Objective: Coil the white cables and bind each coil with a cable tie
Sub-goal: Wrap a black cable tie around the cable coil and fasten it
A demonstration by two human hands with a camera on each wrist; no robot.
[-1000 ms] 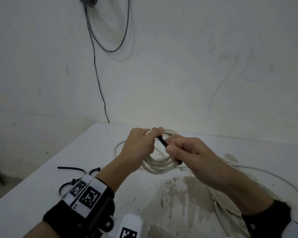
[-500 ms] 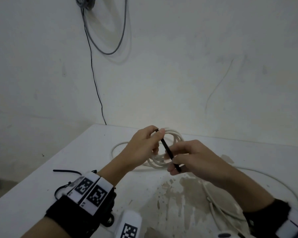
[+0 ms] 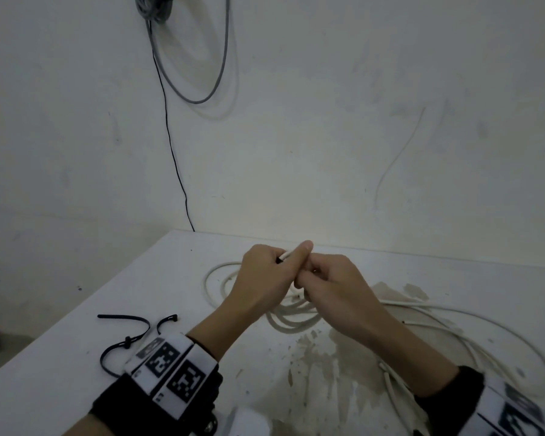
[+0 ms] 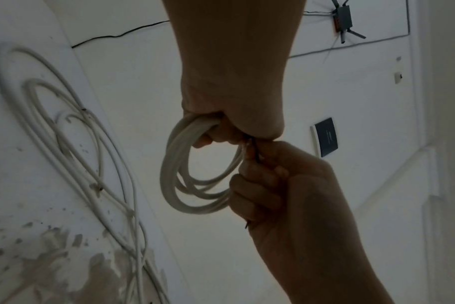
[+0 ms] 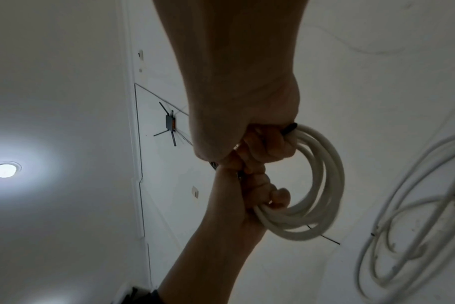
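My left hand [image 3: 283, 262] grips the white cable coil [image 3: 291, 317] at its top, a little above the white table [image 3: 158, 287]. Pressed against it, my right hand [image 3: 306, 278] has its fingers curled round a black cable tie [image 4: 255, 152] beside the bundle. From the left wrist, the coil [image 4: 185, 185] hangs as a ring below my left hand [image 4: 229, 131], with my right hand [image 4: 270, 174] at its side. The right wrist view shows the coil [image 5: 322, 185], a black tie end [image 5: 291, 127] at my right hand [image 5: 262, 144], and my left hand [image 5: 270, 195]. Most of the tie is hidden.
Several spare black cable ties [image 3: 129, 336] lie on the table at the left, near my left wrist. Loose white cables [image 3: 453, 335] sprawl over the stained right part of the table. A wall rises just behind the table, with a grey cable [image 3: 202, 73] hanging on it.
My right hand has moved up against my left hand. The black tie stretch that showed between the hands is now covered by the fingers.
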